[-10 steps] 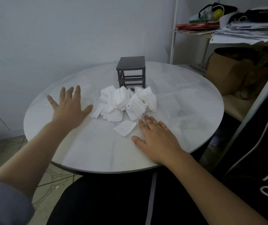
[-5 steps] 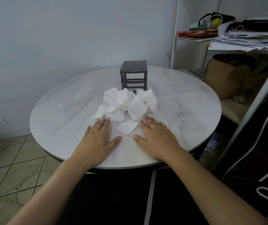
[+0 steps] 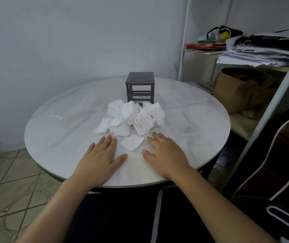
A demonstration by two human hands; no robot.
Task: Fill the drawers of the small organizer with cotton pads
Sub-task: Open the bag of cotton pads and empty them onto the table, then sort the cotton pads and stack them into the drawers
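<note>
Left hand (image 3: 101,155) has been drawn in from the table (image 3: 61,137)'s far left and laid flat beside right hand (image 3: 166,153). Fingers are straight and close together, nothing held, one loose pad (image 3: 132,142) flanked: probably a ready pose. Cotton pads (image 3: 133,118) are heaped just before the organizer (image 3: 140,88).

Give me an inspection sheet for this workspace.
Surface: round white table.
Job's things: dark organizer stands upright behind a pile of cotton pads; one loose pad lies apart, in front of the pile.
Clutter: stacked papers on the shelf at right.
Hands: left hand and right hand lie flat on the table either side of the loose pad, holding nothing.
Cables: nothing seen.
Surroundings: brown bag, guitar, tiled floor.
</note>
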